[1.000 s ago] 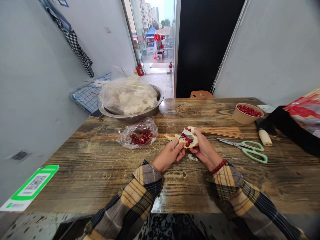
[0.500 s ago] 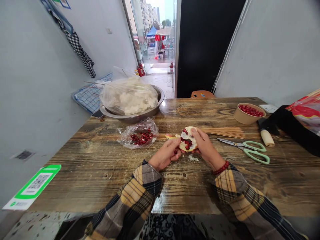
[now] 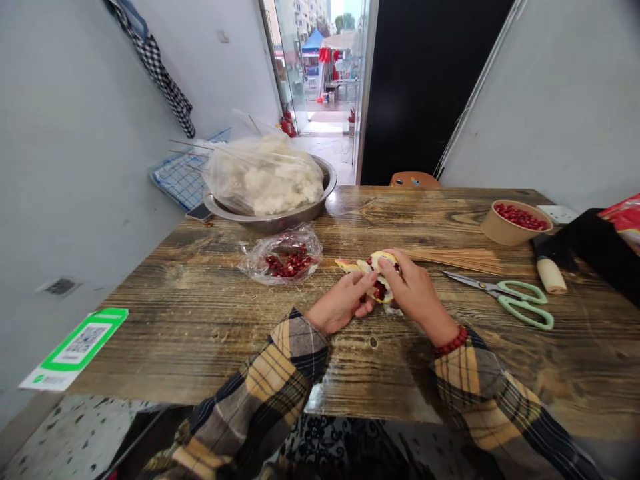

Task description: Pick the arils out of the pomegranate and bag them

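Note:
Between my two hands is a piece of pomegranate (image 3: pixel 381 291), pale rind outside with dark red seeds inside. My left hand (image 3: pixel 345 300) grips its left edge, thumb on top and fingers curled beneath. From the other side my right hand (image 3: pixel 413 287) clasps it, the thumb pressed on the rind. Strips of peel (image 3: pixel 347 266) lie on the table just beyond my left fingers. To the left, a clear plastic bag (image 3: pixel 255 263) lies spread out with loose red seeds (image 3: pixel 290 261) on it. A scrap of pale membrane (image 3: pixel 393 311) is under my right hand.
Green-handled scissors (image 3: pixel 523 300) and thin wooden skewers (image 3: pixel 455 259) lie to the right. Behind them stand a paper bowl of red seeds (image 3: pixel 520 217) and a wooden handle (image 3: pixel 551 275). A metal basin (image 3: pixel 280 220) holding a bagged whitish mass (image 3: pixel 275 180) is at the back left.
My right thumb has moved inward over the pomegranate, and the hands are closer together, covering more of its seeds. The whole view has shifted slightly.

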A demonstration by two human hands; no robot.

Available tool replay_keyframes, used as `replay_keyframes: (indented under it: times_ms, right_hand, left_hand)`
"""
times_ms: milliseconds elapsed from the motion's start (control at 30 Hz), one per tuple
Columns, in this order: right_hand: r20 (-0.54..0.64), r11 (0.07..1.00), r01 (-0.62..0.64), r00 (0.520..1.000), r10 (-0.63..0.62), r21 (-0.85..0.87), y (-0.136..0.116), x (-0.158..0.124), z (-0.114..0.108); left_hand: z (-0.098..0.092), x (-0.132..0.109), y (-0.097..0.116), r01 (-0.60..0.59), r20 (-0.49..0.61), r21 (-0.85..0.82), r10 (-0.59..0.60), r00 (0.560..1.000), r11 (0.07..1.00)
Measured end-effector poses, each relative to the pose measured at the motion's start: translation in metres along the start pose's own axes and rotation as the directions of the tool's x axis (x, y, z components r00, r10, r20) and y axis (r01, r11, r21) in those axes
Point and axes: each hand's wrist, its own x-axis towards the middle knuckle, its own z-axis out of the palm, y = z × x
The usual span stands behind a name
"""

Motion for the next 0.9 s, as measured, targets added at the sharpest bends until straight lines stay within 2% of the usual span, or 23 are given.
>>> replay_keyframes:
  times_ms: [200, 300, 367, 433, 533, 733, 900]
  right_hand:
    - [0.001, 0.985, -0.040, 0.999, 0.040, 0.166, 0.004, 0.001, 0.001]
    - [0.096, 0.923, -0.145, 0.988, 0.118, 0.356, 0.009, 0.002, 0.004]
    - [0.149, 0.883, -0.167, 0.983, 0.112, 0.438, 0.012, 0.003, 0.006]
    - [0.121, 0.902, -0.093, 0.992, 0.045, 0.421, 0.014, 0.003, 0.009]
    - [0.058, 0.951, 0.003, 0.998, -0.022, 0.308, 0.015, 0.004, 0.011]
    - [0.043, 0.944, -0.007, 0.999, -0.008, 0.330, 0.013, 0.003, 0.013]
    - [-0.018, 0.968, 0.023, 1.000, -0.019, 0.248, 0.014, 0.002, 0.015]
  left_hand:
    - [0.002, 0.000, 0.001, -0.018, -0.034, 0.039, 0.019, 0.999, 0.999]
    - [0.001, -0.001, 0.002, -0.015, -0.053, -0.024, 0.014, 0.999, 1.000]
    - [0.000, -0.001, 0.003, -0.016, -0.074, -0.078, 0.010, 0.997, 0.997]
    - [-0.001, 0.000, 0.004, -0.020, -0.101, -0.133, 0.006, 0.995, 0.991]
    - [-0.002, -0.001, 0.004, -0.016, -0.103, -0.188, -0.003, 0.995, 0.982]
    - [-0.001, -0.001, 0.002, -0.031, -0.102, -0.244, 0.007, 0.995, 0.969]
    - [0.000, 0.000, 0.004, -0.016, -0.086, -0.265, -0.007, 0.996, 0.964]
